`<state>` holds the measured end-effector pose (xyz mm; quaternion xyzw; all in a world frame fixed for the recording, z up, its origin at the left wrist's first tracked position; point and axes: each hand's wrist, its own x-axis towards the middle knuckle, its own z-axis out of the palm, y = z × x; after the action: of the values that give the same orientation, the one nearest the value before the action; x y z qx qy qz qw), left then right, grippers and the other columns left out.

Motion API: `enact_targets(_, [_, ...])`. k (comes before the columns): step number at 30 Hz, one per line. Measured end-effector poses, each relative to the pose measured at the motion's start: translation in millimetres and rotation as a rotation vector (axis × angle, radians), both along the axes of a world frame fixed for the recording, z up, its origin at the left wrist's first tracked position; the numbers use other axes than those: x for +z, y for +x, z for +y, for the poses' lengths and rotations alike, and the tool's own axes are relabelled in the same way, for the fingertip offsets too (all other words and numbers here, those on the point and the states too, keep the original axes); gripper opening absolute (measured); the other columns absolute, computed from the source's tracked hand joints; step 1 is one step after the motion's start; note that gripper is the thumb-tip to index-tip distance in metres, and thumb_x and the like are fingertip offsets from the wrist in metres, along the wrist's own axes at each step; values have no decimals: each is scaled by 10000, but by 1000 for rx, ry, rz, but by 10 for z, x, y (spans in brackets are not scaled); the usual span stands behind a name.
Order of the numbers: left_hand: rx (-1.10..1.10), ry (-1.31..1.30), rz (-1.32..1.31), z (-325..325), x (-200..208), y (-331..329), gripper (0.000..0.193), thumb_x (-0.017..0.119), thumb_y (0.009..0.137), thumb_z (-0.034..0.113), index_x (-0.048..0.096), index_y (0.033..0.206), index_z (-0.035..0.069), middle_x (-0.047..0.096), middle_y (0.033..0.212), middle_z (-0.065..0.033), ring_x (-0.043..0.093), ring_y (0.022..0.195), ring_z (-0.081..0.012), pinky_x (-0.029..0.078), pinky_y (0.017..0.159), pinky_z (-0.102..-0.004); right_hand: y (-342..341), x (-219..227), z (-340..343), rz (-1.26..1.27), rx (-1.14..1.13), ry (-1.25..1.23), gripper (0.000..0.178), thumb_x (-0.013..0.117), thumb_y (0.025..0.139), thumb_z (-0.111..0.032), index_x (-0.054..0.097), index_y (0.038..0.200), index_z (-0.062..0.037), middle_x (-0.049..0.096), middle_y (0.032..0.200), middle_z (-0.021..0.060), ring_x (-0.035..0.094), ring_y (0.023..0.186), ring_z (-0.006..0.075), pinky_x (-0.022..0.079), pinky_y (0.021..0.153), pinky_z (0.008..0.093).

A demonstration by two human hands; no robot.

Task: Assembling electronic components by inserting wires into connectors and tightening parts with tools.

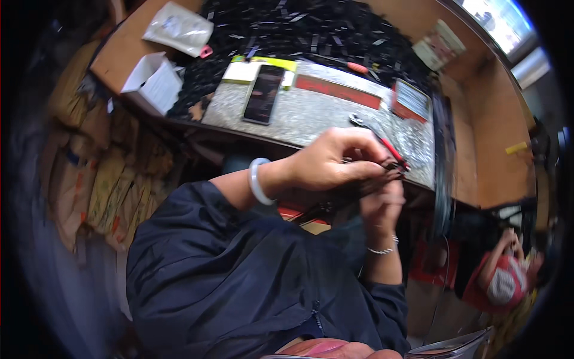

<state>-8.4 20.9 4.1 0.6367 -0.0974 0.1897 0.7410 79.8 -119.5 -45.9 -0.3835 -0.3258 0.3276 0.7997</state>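
Observation:
My left hand (341, 160), with a pale bangle on its wrist, is closed, thumb and forefinger pinching a small dark piece (391, 166). My right hand (383, 203), with a chain bracelet, meets it from below. Its fingers are closed at the same piece and partly blurred. What kind of piece it is I cannot make out. Some thin dark strips (320, 210) hang below my hands. Just behind my fingers lie red-handled pliers (378, 133), their metal jaws pointing away to the left.
A phone (263, 94) lies on the grey worktop (224, 109). Behind it spreads a heap of black pieces (269, 27). A red-and-white long box (338, 91), a small red box (411, 100), an opened white carton (154, 84) and a plastic bag (178, 29) stand around. Another person (501, 278) sits at right.

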Motion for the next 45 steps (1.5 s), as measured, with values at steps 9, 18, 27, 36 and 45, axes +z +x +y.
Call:
enact_targets(9, [41,-116,-186,-138,-51,-80,155,719,777,47,666,904,-25,654,860,-113,626,815,-191,477,744,-295,-43,460,-219,-56,-73,-13,281,653,868,-274,566,970,-27,461,1010,93,473,1006,216,359,977,383])
enact_targets(18, [1035,681,221,1135,-591,-813,133,658,802,112,671,908,32,638,869,-140,627,794,-272,501,712,-345,135,565,-443,40,201,108,302,694,823,-265,480,916,-74,391,985,84,447,980,241,513,856,525])
enact_targets(27, [1197,1083,762,2381,-1348,-1575,256,667,726,47,654,981,58,598,916,-131,593,889,-324,480,797,-389,50,478,-195,-51,95,16,377,666,843,-349,422,927,-73,395,983,80,462,938,222,550,811,443])
enact_targets(36, [1076,354,185,2062,-964,-1288,233,625,830,-12,586,1060,-12,574,966,-55,586,790,-105,486,762,-231,23,430,102,-265,-35,-65,235,638,786,43,427,837,-47,490,801,86,507,803,202,555,734,404])
enact_targets(45, [53,-150,-19,425,385,114,257,545,909,34,537,1164,1,593,1149,-131,629,978,-182,516,861,-300,8,293,42,-247,-15,17,167,653,868,-149,548,837,-22,520,779,44,552,735,150,554,753,409])
